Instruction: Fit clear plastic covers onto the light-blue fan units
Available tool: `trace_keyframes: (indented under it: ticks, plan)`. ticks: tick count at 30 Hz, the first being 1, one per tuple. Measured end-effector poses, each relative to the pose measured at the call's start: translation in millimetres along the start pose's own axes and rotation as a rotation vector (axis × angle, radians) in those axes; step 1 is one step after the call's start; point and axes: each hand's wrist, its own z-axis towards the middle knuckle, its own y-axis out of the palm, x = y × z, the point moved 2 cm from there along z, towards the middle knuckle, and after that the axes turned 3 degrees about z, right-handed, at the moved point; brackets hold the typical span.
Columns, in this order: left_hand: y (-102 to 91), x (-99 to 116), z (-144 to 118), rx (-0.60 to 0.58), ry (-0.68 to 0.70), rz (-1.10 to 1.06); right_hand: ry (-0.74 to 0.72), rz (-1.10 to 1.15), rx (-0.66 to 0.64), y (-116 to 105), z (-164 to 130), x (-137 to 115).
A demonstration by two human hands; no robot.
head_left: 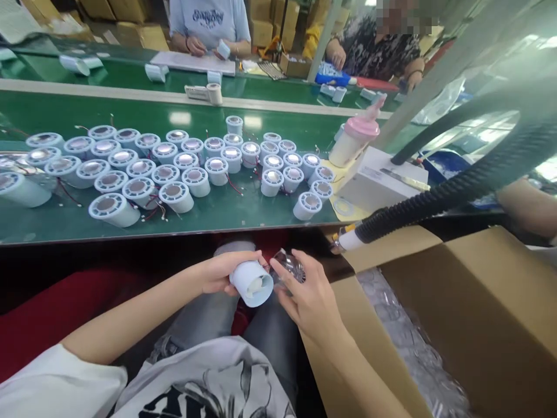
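A: Where are the hands working?

B: In the gap above the lap, just off the near edge of the green table [235, 210]. The left hand [224, 271] grips a pale blue cylinder [243, 276], tilted so its open end faces near and right. The right hand [311, 296] has its fingers curled around a clear piece [288, 262] just beside it; whether the two pieces touch, I can't tell.

A: How much room is there?

B: The tabletop edge bounds them on the far side. On the right, a cardboard box [461, 307] stands close to the right forearm, flaps spread, and a black hose [435, 196] slants in above it, its white tip near the table edge. On the table, a strip of green shows between the front cylinders [174, 197] and the near edge.

A: And materials?

B: The gripped cylinder looks like smooth matte plastic, hollow, with something whitish inside. The clear piece is glossy and rounded, with ribbed lines. The box is plain brown board with shiny transparent pieces [402, 339] along its left side. The hose is ridged all along. The standing cylinders have slotted rims around shiny metallic discs, with thin dark red wires among them.
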Motion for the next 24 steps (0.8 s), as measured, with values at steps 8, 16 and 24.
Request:
trace_keyframes:
  ticks: [8,16,24]
  plan:
    - [9.8,11,-17,0.279,0.525,0.776,0.232,0.456,-0.218,-4,6,1]
    - [7.1,-12,-11,0.312,0.691,0.817,0.622,0.930,-0.072,-18,3,4]
    - [14.3,-18,-13,0.055,0.493,0.347,0.700,1.236,-0.051,-14,0,12]
